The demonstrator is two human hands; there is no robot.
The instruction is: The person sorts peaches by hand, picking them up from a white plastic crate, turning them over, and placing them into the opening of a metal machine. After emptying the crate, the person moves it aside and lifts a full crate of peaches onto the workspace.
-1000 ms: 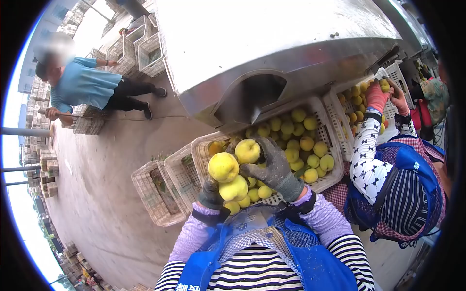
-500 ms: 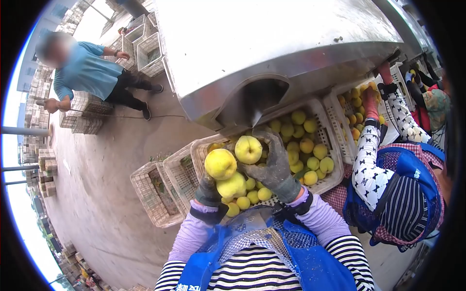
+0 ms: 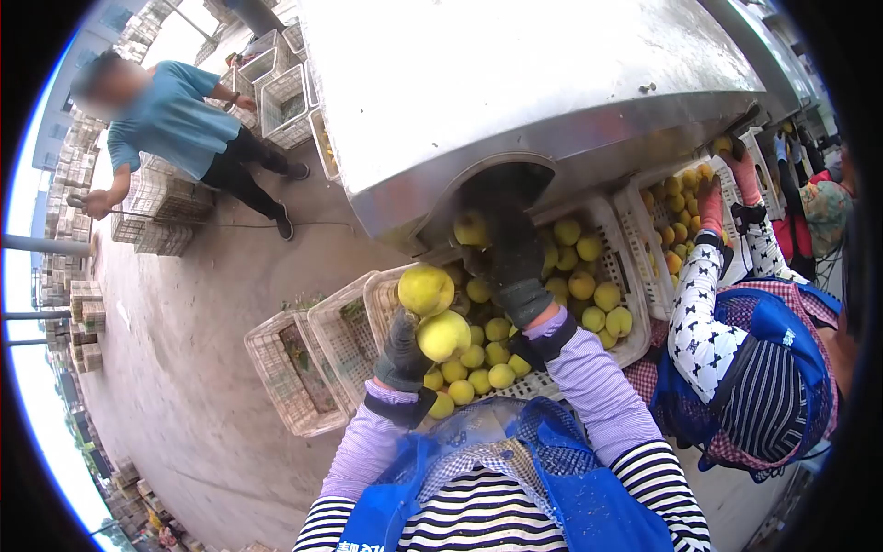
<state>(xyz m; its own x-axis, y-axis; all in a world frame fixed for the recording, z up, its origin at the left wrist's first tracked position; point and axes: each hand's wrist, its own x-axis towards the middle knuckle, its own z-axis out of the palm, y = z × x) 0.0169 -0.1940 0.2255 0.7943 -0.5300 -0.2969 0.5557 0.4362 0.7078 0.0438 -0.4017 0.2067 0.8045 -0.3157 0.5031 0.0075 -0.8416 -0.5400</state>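
Note:
My left hand [image 3: 402, 357], in a dark grey glove, holds two large yellow peaches, an upper one [image 3: 426, 290] and a lower one [image 3: 444, 336], above the left part of a crate. My right hand [image 3: 517, 276], gloved too, reaches up to the dark round opening [image 3: 515, 179] of the metal machine. A yellow peach [image 3: 471, 228] is at its fingers, partly in shadow. Below both hands stands the white plastic crate [image 3: 620, 244], holding many yellow peaches [image 3: 501, 375].
Two more crates [image 3: 276, 373] stand on the floor at the left. To the right, a co-worker [image 3: 727, 340] handles peaches at another crate [image 3: 648, 262]. A person in a blue shirt [image 3: 179, 120] stands at the upper left, near stacked crates [image 3: 170, 212]. The machine's metal body [image 3: 552, 83] overhangs the crate.
My right hand has moved up and away with a peach, into the shadow of the machine's opening. My left hand has shifted slightly right with its two peaches. The co-worker's hands have moved.

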